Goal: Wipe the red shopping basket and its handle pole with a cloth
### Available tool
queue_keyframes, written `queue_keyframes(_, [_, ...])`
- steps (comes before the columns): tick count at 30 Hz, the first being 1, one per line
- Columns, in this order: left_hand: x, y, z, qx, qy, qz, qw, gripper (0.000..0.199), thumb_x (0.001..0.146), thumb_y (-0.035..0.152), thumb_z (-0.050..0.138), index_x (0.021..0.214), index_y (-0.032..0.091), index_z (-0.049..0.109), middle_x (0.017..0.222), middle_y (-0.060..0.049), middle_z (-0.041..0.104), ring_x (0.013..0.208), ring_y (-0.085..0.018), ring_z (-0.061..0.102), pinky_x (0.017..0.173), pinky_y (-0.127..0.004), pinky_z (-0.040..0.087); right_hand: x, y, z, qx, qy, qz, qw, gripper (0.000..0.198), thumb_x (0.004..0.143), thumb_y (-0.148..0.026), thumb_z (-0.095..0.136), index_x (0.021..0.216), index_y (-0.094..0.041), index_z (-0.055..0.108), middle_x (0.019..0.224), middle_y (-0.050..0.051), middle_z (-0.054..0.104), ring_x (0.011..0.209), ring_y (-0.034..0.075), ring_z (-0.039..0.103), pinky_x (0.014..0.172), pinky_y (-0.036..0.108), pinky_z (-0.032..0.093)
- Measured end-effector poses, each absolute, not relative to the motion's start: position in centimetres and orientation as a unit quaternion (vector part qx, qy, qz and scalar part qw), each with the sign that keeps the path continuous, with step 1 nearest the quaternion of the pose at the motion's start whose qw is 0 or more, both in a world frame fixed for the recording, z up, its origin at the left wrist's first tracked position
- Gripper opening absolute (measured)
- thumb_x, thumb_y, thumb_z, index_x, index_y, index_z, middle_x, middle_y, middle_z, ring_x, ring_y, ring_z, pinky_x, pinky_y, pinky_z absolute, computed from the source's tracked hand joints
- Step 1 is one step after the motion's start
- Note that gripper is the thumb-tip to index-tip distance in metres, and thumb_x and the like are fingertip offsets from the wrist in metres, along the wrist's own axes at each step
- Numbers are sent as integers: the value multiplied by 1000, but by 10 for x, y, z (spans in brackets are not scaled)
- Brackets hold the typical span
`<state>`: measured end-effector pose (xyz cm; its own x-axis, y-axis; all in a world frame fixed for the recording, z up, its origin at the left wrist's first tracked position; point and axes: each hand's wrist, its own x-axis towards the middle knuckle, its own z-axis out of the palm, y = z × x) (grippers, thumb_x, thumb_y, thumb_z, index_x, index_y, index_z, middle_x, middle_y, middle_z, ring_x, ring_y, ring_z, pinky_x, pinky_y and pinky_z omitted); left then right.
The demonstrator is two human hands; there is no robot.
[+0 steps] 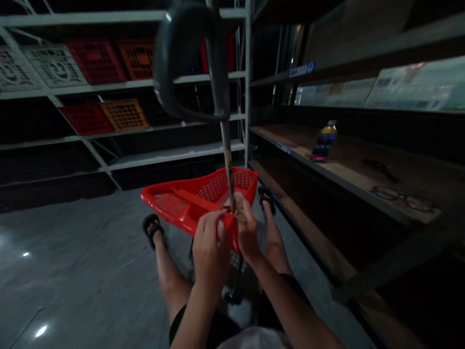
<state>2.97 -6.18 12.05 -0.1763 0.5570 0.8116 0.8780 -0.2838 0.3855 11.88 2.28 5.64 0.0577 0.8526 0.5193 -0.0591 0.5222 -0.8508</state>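
Observation:
A red plastic shopping basket on wheels (181,213) stands on the floor between my legs. From its near rim a metal pole (227,150) rises, topped by a dark grey loop handle (165,92) close to the camera. My left hand (210,242) is closed at the foot of the pole, on its left side; what its fingertips grip is hidden. On the other side, my right hand (249,230) pinches a crumpled tan cloth (239,206) against the pole's base.
Metal shelving with red, orange and white crates (123,114) lines the back. Close on the right, a wooden shelf (283,133) carries a bottle (325,140), a dark red item (381,168) and eyeglasses (403,198). A slanting beam (399,257) crosses the lower right.

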Motion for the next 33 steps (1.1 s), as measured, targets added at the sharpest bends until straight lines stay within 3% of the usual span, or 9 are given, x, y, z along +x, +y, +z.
queue_keyframes(3, [3,-51,120,-659,-558,-445,238,29,102,24,41,101,21,69,99,-4,75,96,-21,67,102,-40,43,146,31,45,-315,-602,359,640,47,97,-40,51,142,-27,59,146,5,61,141,26,52,121,50,40])
queue_keyframes(7, [-12,-28,112,-647,-557,-431,294,36,99,22,45,73,21,68,75,0,75,76,-19,67,93,-40,42,158,36,65,-298,-607,377,634,46,97,-41,54,141,-28,60,147,5,60,140,25,54,118,47,44])
queue_keyframes(14, [20,-17,101,-603,-570,-435,350,37,97,18,45,65,20,64,67,-2,72,69,-20,64,86,-40,41,143,93,230,-192,-632,256,706,61,97,-32,47,157,-34,35,162,-1,41,150,19,40,125,44,34])
queue_keyframes(17, [25,-15,100,-595,-581,-435,345,35,95,18,46,66,20,64,69,-2,72,72,-20,64,88,-41,40,141,113,260,-173,-635,241,713,63,98,-33,45,159,-33,29,161,0,43,148,19,43,123,46,37])
queue_keyframes(19, [26,-13,99,-592,-588,-433,342,32,95,17,47,68,20,65,71,-2,73,73,-20,64,88,-41,39,142,113,234,-185,-631,269,704,61,97,-34,47,157,-32,35,156,3,49,145,21,47,120,46,40])
queue_keyframes(24, [31,-15,97,-575,-605,-430,344,32,94,19,46,68,20,64,69,-3,71,74,-21,63,86,-41,37,157,83,95,-305,-608,362,638,47,88,-36,58,135,-28,62,135,6,67,129,24,61,112,46,48])
queue_keyframes(26, [34,-16,98,-572,-608,-430,344,34,95,19,46,66,21,63,66,-3,69,73,-21,61,84,-41,36,163,79,78,-329,-601,375,624,42,85,-34,58,126,-27,67,126,6,71,124,25,63,109,45,50])
queue_keyframes(29, [41,-14,102,-569,-620,-420,339,33,95,20,47,66,21,63,66,-3,68,77,-23,62,82,-42,34,162,91,129,-309,-624,359,621,35,86,-28,54,118,-25,68,119,7,72,119,24,64,106,44,51])
queue_keyframes(33, [53,-8,109,-585,-639,-392,308,33,98,24,47,72,21,66,71,-3,70,80,-23,62,83,-43,33,155,124,235,-271,-646,220,679,37,87,-19,51,122,-25,64,116,6,69,112,21,64,102,40,52])
